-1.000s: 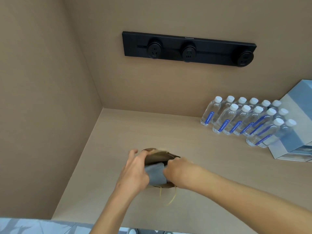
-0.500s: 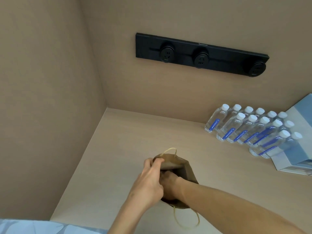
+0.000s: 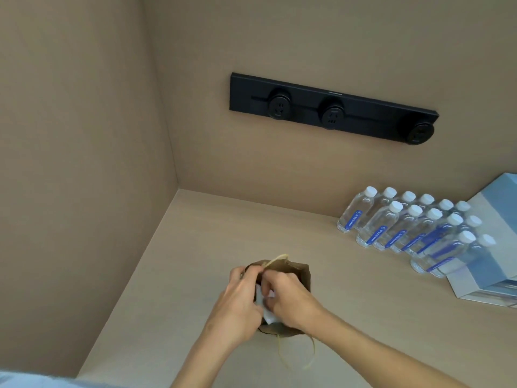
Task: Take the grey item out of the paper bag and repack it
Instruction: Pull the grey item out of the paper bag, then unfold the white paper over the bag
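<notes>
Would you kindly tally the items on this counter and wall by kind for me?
water bottles: 13, counted by visible caps
paper bag: 1
grey item: 1
blue box: 1
round sockets: 3
Total: 19

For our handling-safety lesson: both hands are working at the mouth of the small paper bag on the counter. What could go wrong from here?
1. The paper bag is thin; with the left hand and right hand both crowding its mouth, the rim might tear.
2. The grey item shows only partly between the hands, so it could snag on the rim.
3. The loose handle near the counter edge might catch a wrist.
</notes>
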### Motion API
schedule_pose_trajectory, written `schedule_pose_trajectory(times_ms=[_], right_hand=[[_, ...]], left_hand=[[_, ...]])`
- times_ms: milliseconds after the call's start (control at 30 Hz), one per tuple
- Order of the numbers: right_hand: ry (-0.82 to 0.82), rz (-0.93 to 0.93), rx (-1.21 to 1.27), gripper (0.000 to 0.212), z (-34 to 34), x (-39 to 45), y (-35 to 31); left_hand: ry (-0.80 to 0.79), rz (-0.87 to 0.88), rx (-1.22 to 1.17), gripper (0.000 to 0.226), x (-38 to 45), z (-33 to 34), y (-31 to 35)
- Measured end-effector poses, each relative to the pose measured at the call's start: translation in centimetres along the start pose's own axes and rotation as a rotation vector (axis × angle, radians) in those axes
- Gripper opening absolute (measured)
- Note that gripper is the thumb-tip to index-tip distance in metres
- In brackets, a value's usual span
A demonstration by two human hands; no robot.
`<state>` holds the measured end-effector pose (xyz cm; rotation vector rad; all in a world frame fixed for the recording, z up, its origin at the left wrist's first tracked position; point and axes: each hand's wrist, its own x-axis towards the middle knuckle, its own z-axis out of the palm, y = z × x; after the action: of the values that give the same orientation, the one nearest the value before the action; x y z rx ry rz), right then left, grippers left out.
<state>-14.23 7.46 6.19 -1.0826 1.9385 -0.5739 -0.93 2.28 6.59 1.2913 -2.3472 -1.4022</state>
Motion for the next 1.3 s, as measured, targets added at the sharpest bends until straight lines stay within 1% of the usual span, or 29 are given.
schedule_pose_trajectory(times_ms=[67,133,200,267,333,367,400,467,500,567,600,667,700,767,833,900,933,967,1000,1100,1167,1300], right_hand=[[0.081,-0.105,0.231,0.027,-2.6,-1.7,0.0],[0.101,-0.214,0.488,0.03,-4.7,-3.8,0.1],[0.134,-0.305,0.741,0.037,-5.6,-5.2,0.2],[0.172,-0.376,0.909,0.041,-5.7,-5.9,0.5],[0.208,-0.421,1.002,0.044,-5.5,-6.2,0.2],[0.228,-0.437,1.021,0.044,-5.4,-6.4,0.0],[0.239,-0.45,1.029,0.044,-5.3,-6.4,-0.1],[0.244,-0.461,1.031,0.044,-5.3,-6.4,-0.2],[0.243,-0.464,1.022,0.043,-5.4,-6.3,-0.3],[0.255,-0.467,0.987,0.042,-5.6,-6.3,-0.5],[0.276,-0.465,0.934,0.042,-5.8,-6.3,-0.6],[0.32,-0.432,0.771,0.046,-6.6,-6.4,-0.8],[0.304,-0.417,0.719,0.051,-7.1,-6.4,-0.8],[0.216,-0.386,0.738,0.058,-7.8,-6.0,-0.9],[0.179,-0.369,0.891,0.049,-8.4,-5.4,-1.2],[0.132,-0.393,1.142,0.04,-8.4,-4.9,-1.3],[0.087,-0.406,1.236,0.04,-8.2,-4.7,-1.3],[0.053,-0.413,1.278,0.04,-8.0,-4.7,-1.2],[0.04,-0.415,1.276,0.04,-7.9,-4.6,-1.1],[0.072,-0.413,1.168,0.037,-8.0,-4.6,-1.1],[0.081,-0.406,1.165,0.035,-8.0,-4.4,-1.4],[0.013,-0.384,1.188,0.039,-7.6,-4.4,-1.5]], left_hand=[[0.037,0.026,-0.076,0.057,0.1,-0.7,-0.1],[0.1,0.049,-0.191,0.055,0.0,-1.3,-0.1],[0.192,0.08,-0.295,0.043,-0.4,-1.8,0.2],[0.279,0.101,-0.398,0.027,-0.9,-2.4,0.9],[0.279,0.136,-0.497,0.016,-1.6,-2.9,2.0],[0.247,0.174,-0.509,0.015,-2.0,-3.1,2.7],[0.218,0.226,-0.487,0.022,-2.3,-3.1,3.4],[0.199,0.313,-0.401,0.029,-2.2,-2.9,4.7],[0.205,0.34,-0.357,0.026,-2.0,-2.9,5.3],[0.239,0.38,-0.27,0.01,-1.3,-2.9,6.4],[0.25,0.397,-0.249,0.011,-1.0,-3.1,6.7],[0.264,0.408,-0.287,0.014,-0.6,-3.3,7.3],[0.264,0.405,-0.324,0.012,-0.4,-3.5,7.5],[0.254,0.38,-0.414,0.008,-0.2,-3.5,8.1],[0.245,0.347,-0.549,0.008,-0.1,-3.6,8.4],[0.242,0.321,-0.686,0.009,-0.1,-3.6,8.5],[0.235,0.307,-0.732,0.01,-0.2,-3.6,8.5],[0.217,0.29,-0.753,0.012,-0.3,-3.7,8.5],[0.191,0.273,-0.749,0.015,-0.3,-3.7,8.4],[0.123,0.234,-0.724,0.02,-0.3,-3.7,8.4],[0.132,0.214,-0.755,0.021,-0.2,-3.6,8.4],[0.171,0.142,-0.849,0.023,-0.1,-3.3,8.5]])
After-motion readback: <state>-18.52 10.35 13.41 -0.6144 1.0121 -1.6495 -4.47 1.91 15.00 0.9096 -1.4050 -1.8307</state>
